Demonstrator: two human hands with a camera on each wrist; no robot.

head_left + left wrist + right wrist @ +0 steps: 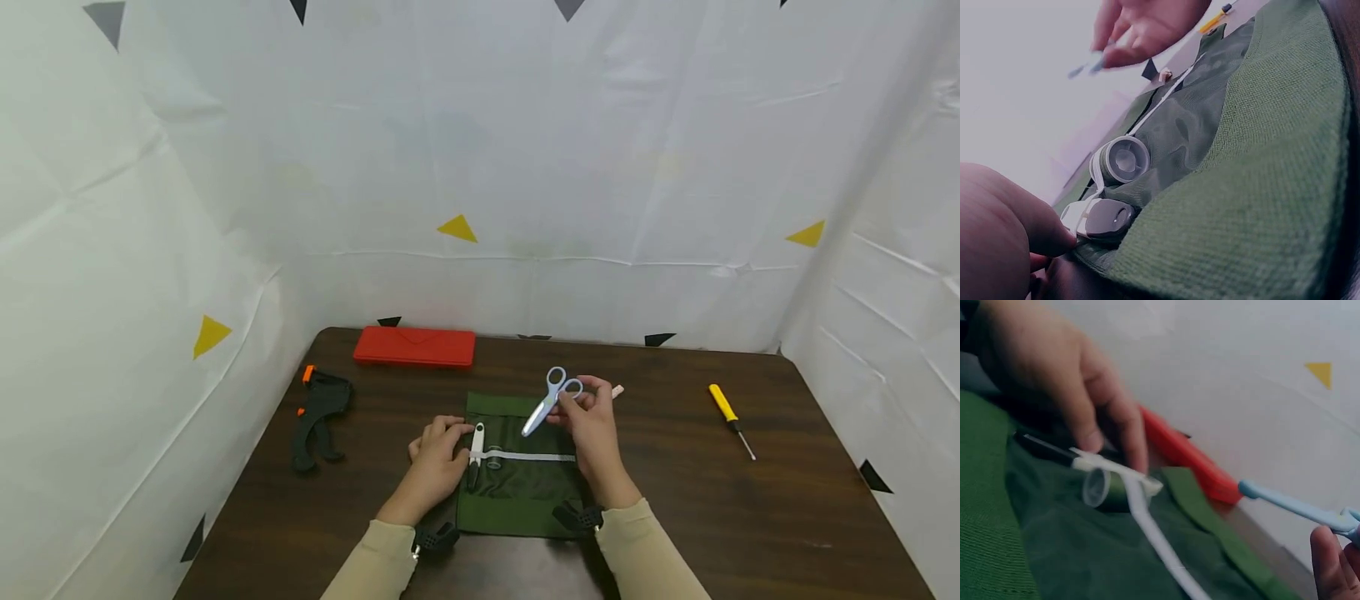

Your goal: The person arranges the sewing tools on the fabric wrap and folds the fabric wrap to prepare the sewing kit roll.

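Observation:
Pale blue scissors (538,416) are held by the handles in my right hand (592,429), above the green fabric roll (517,518), with the blades pointing down and left. My left hand (435,462) rests at the roll's left edge, its thumb and forefinger touching beside a slim white tool (478,437) with a hole in one end and a dark cap. A white elastic band (536,457) crosses the roll over this tool and a green thread spool (1125,159). In the right wrist view the scissors (1297,507) are partly cut off at the edge.
A red case (414,347) lies at the back of the dark table. To the left is a black clamp with orange tips (322,412); to the right, a yellow-handled screwdriver (723,404). A small cream item (617,391) shows behind my right hand. White sheeting surrounds the table.

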